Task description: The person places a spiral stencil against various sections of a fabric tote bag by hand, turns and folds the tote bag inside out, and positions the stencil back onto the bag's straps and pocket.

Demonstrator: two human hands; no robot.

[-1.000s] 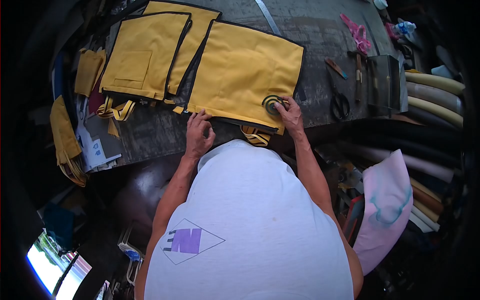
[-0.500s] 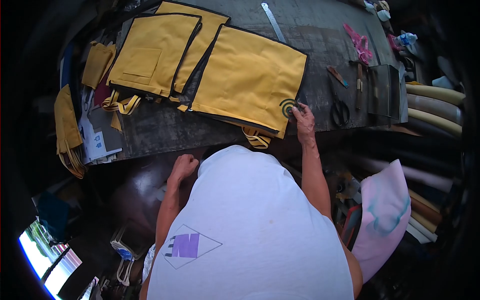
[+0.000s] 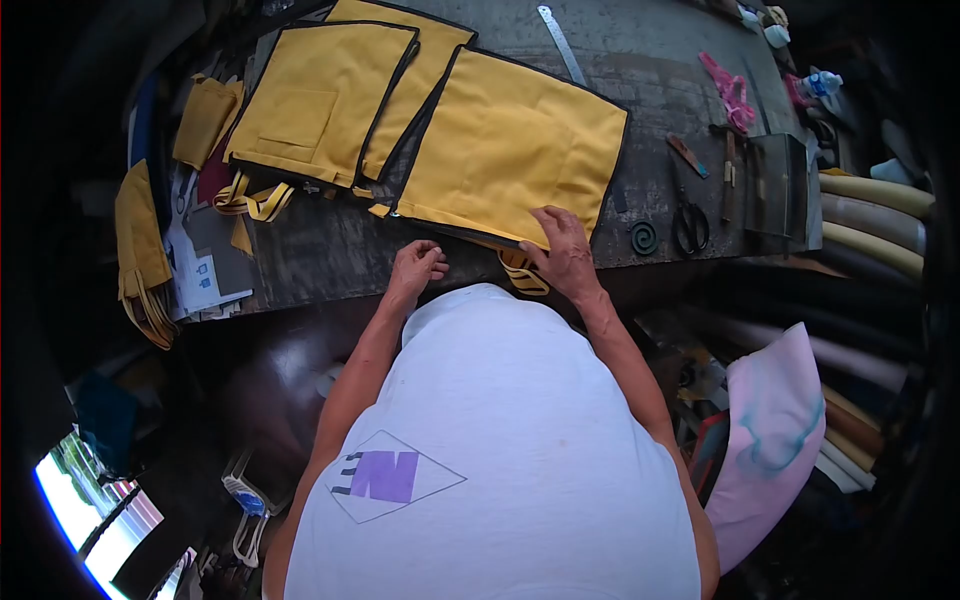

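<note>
Right hand, loosely spread, touches the rightmost yellow fabric panel.

Laid across the counter, with a bag at centre and overlapping bags to its left.
Followed rightward by a coil near the front edge, then scissors, a hammer and a box; backed by a ruler.

Yellow bag, corner behind right hand

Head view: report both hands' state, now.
Left hand: loosely curled; whether it holds anything cannot be told.
Right hand: open, over the near edge of the yellow bag.
</note>
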